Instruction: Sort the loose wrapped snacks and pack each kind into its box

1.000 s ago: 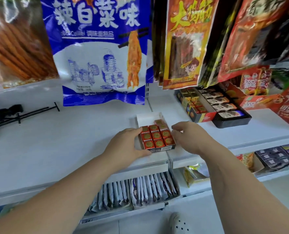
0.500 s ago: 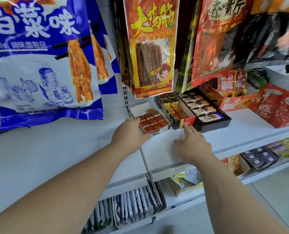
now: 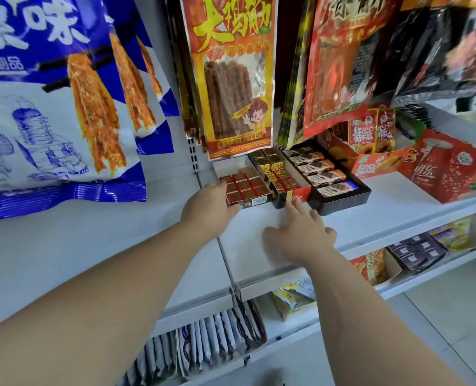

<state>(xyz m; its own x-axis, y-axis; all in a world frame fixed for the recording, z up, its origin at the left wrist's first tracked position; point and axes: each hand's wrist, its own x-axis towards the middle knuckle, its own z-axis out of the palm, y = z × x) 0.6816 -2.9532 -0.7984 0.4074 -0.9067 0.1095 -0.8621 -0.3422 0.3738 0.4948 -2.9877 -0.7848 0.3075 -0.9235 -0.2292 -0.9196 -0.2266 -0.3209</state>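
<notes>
Fingers (image 3: 290, 208) of the right hand (image 3: 301, 238) are spreading wide, the index tip touching the gold box (image 3: 296, 196). The left hand (image 3: 207, 207) is gripping the red box's (image 3: 256, 201) near left corner. Both boxes of wrapped squares (image 3: 243, 186) are sitting touching on a white shelf (image 3: 384, 218), beside a black tray (image 3: 342, 203) of bars (image 3: 321, 176). Bags (image 3: 231, 79) are hanging above.

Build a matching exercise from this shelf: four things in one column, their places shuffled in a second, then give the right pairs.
Things:
1. box of red squares
2. box of gold squares
3. black tray
4. red bag

Places:
A. farthest right on the shelf
B. held by the left hand
C. between the other box and the tray
D. right of both boxes, holding brown bars

Pairs: 1-B, 2-C, 3-D, 4-A
</notes>
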